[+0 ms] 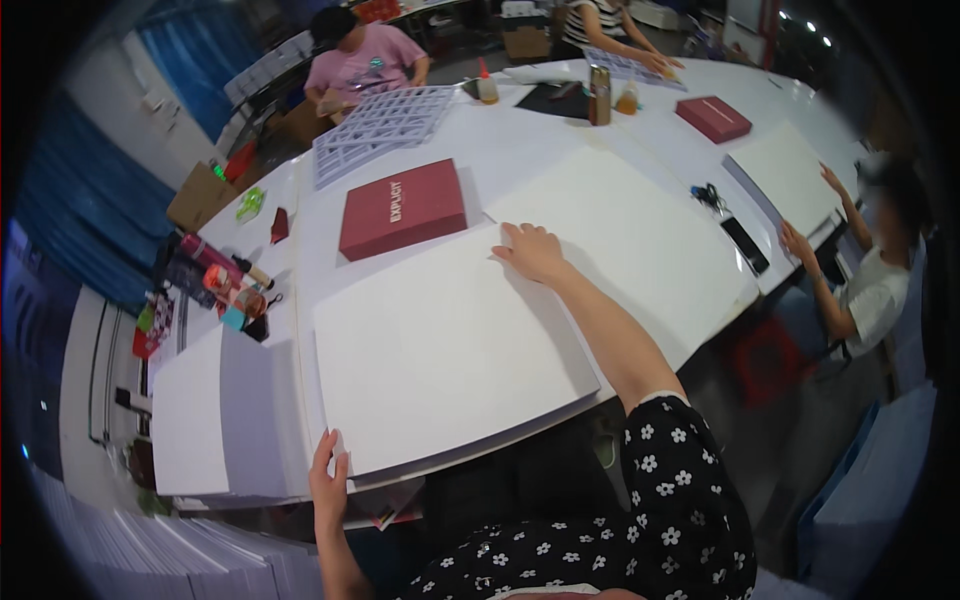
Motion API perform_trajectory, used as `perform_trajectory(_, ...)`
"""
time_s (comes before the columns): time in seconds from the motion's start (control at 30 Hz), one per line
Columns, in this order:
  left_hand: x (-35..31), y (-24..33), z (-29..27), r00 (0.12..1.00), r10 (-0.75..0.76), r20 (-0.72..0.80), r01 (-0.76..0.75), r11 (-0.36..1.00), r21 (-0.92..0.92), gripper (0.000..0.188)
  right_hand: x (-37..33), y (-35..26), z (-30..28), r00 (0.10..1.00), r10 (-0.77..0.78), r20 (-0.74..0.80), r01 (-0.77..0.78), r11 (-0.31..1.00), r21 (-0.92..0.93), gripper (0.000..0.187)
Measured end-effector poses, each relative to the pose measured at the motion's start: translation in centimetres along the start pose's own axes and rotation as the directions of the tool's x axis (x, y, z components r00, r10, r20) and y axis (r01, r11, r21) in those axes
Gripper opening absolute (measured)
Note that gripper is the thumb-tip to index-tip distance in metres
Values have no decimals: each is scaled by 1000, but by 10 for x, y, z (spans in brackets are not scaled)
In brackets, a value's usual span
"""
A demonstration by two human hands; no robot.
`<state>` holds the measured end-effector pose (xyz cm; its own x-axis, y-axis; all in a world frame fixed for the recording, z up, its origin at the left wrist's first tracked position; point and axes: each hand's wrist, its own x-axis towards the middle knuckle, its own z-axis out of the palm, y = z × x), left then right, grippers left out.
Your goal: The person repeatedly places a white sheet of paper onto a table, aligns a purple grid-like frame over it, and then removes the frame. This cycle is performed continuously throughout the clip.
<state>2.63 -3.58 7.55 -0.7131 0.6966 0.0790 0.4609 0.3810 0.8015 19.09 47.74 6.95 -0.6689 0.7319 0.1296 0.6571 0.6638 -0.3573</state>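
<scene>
A wide stack of white sheets or board lies in front of me at the table's near edge, its layers just visible along the near side. My right hand rests on its far right corner, fingers bent and slightly apart. My left hand touches the near left corner, with thumb and fingers apart along the edge. Just beyond the stack sits a closed dark red box with pale lettering on its lid.
A thick white stack stands at left, near bottles. White grid trays, glue bottles, a brown flask and another red box lie farther off. A phone is right. Co-workers sit around the table.
</scene>
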Motion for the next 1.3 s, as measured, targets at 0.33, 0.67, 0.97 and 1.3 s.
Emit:
perform_trajectory(0.33, 3, -6, 3, 995, -44, 89, 69, 950, -305, 50, 1, -84, 15, 977, -163, 137, 188, 961, -201, 71)
perform_trajectory(0.67, 1, -16, 4, 991, -30, 134, 104, 801, -590, 48, 17, -217, 75, 864, -458, 208, 490, 861, -138, 66)
perform_trajectory(0.97, -1, -21, 11, 996, -41, 79, 83, 756, -649, 49, 32, -295, 115, 787, -588, 187, 615, 773, -159, 59)
perform_trajectory(1.3, -6, -24, 26, 974, -224, 25, 158, 601, -784, 61, -53, -305, 87, 672, -695, 255, 728, 683, -56, 53)
